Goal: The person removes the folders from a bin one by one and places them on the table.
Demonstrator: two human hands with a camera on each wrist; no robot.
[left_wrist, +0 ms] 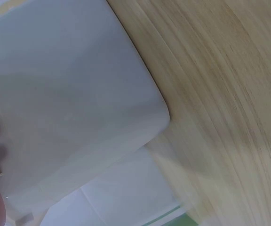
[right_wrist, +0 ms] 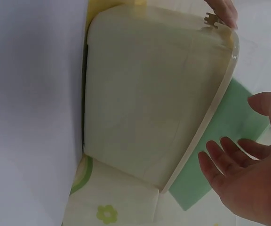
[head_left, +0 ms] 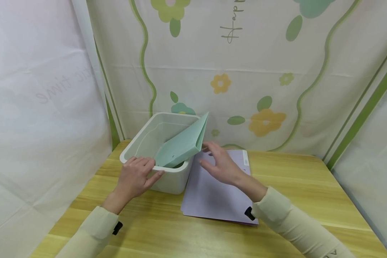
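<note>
A white plastic bin [head_left: 167, 182] stands on the table at the left. My left hand [head_left: 134, 178] grips its near rim, fingers over the edge and thumb along the outside. A mint-green file folder [head_left: 182, 143] leans in the bin at a slant, its upper end sticking out past the right rim. Just right of that end is my right hand [head_left: 221, 165], fingers loosely bent and thumb apart, holding nothing. In the right wrist view the right hand [right_wrist: 253, 176] overlaps the folder [right_wrist: 220, 132] beyond the rim. Purple folders [head_left: 213, 195] lie flat under my right hand, beside the bin.
The wooden table [head_left: 296, 186] runs up to a flower-printed cloth [head_left: 187, 53] behind the bin. White cloth hangs [head_left: 42, 125] close on the left side and another [head_left: 374, 150] on the right.
</note>
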